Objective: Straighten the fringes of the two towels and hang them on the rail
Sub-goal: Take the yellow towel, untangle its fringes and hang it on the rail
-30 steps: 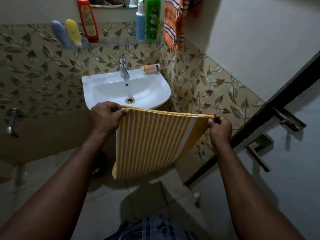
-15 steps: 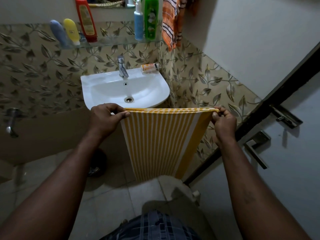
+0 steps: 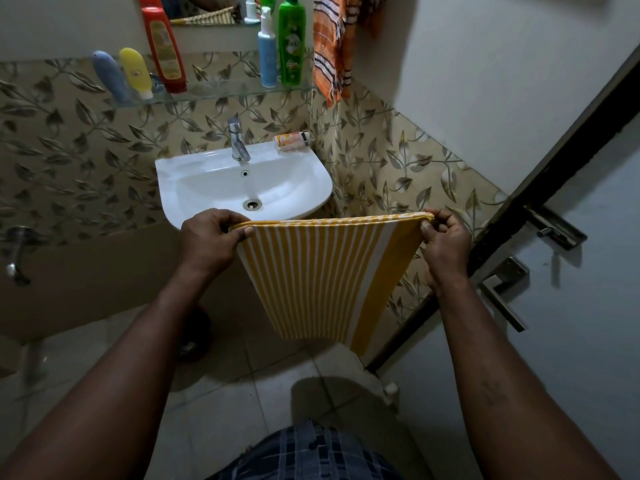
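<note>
A yellow and white striped towel [image 3: 322, 278] hangs folded double in front of the washbasin, its top edge stretched level between my hands. My left hand [image 3: 207, 242] pinches the top left corner and my right hand [image 3: 445, 242] pinches the top right corner. The lower end hangs free above the floor; no fringe shows on it. An orange towel with dark stripes [image 3: 330, 46] hangs at the top, right of the shelf, its short fringe at the bottom. The rail itself is out of view.
A white washbasin [image 3: 194, 174] with a tap [image 3: 237, 140] sits just behind the towel. A glass shelf [image 3: 214, 90] above carries several bottles. A door with a handle [image 3: 502, 296] and a latch stands open at the right. Tiled floor lies below.
The towel has been pulled taut and its top edge levelled. My right hand rose slightly, and the hanging part swung from the left to straight below my hands.
</note>
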The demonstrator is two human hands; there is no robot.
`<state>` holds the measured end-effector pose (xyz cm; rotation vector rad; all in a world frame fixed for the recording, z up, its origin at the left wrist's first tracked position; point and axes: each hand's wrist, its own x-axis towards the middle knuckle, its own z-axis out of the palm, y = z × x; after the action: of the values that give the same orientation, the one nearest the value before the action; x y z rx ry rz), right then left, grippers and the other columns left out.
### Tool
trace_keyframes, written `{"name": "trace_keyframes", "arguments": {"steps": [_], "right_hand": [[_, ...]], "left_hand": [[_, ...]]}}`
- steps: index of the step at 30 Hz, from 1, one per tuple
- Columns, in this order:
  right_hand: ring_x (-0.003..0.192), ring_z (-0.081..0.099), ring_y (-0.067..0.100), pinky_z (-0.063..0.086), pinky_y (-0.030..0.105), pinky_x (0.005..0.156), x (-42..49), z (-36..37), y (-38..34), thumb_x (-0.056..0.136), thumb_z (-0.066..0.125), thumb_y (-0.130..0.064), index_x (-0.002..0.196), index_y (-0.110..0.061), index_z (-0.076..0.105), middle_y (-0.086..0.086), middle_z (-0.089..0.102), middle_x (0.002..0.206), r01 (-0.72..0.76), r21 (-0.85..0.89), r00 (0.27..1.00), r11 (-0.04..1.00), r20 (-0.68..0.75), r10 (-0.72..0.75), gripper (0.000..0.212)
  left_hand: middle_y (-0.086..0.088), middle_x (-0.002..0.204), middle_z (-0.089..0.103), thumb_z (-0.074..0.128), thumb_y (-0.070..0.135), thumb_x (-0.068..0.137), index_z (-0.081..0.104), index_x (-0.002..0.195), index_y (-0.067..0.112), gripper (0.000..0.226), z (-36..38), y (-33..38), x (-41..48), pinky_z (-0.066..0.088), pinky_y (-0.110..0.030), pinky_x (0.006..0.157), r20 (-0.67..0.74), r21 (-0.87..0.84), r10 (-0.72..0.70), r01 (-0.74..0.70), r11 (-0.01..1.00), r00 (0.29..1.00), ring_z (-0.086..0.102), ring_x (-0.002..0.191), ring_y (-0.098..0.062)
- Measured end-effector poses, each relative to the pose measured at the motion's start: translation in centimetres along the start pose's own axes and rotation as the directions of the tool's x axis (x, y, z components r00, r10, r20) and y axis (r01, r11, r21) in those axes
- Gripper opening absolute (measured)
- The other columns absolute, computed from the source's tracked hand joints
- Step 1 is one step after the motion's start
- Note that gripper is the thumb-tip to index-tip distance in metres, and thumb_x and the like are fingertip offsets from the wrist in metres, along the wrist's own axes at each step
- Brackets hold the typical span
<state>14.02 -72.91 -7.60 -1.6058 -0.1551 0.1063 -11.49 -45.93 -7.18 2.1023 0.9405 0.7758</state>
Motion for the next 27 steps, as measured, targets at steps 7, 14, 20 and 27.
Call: {"name": "trace_keyframes", "arguments": {"steps": [7,14,20,27], "right_hand": [[0.113,0.070,0.016,0.058,0.042,0.103,0.2,-0.4,-0.3,0.096,0.064,0.004,0.104,-0.031,0.070,0.003,0.074,0.116,0.010,0.063,1.000,0.998,-0.024,-0.009,0.036],[0.115,0.070,0.018,0.059,0.040,0.101,-0.1,-0.8,-1.4,0.098,0.063,0.001,0.108,-0.028,0.071,0.001,0.074,0.118,0.016,0.138,1.000,0.990,-0.024,-0.013,0.033],[0.114,0.069,0.017,0.058,0.046,0.103,0.0,-0.4,-2.0,0.097,0.063,0.001,0.110,-0.026,0.071,-0.001,0.073,0.116,-0.023,0.139,0.997,0.990,-0.070,0.033,0.031],[0.095,0.068,0.014,0.059,0.030,0.083,-0.3,-2.1,-4.7,0.094,0.063,-0.003,0.115,-0.013,0.067,-0.001,0.073,0.100,-0.014,0.425,0.974,0.905,0.210,-0.084,0.023]], "left_hand": [[-0.001,0.086,0.078,0.089,0.025,0.083,0.080,0.080,0.030,0.010,-0.1,0.3,0.4,0.059,-0.041,0.086,0.063,-0.209,-0.124,0.135,0.969,0.990,0.073,0.085,-0.019],[0.007,0.086,0.070,0.073,0.022,0.098,0.072,0.089,0.026,0.010,0.0,1.3,0.4,0.053,-0.031,0.076,-0.002,-0.401,-0.053,0.048,0.915,0.999,0.064,0.077,-0.003],[0.012,0.083,0.067,0.069,0.025,0.100,0.069,0.090,0.028,0.011,0.5,2.1,0.6,0.051,-0.030,0.076,-0.015,-0.495,-0.053,0.039,0.868,0.999,0.063,0.079,-0.002],[0.010,0.072,0.068,0.071,0.023,0.098,0.072,0.084,0.019,0.015,-1.4,3.6,1.2,0.056,-0.029,0.069,-0.027,-0.709,-0.162,0.096,0.699,0.986,0.063,0.069,-0.009]]}}
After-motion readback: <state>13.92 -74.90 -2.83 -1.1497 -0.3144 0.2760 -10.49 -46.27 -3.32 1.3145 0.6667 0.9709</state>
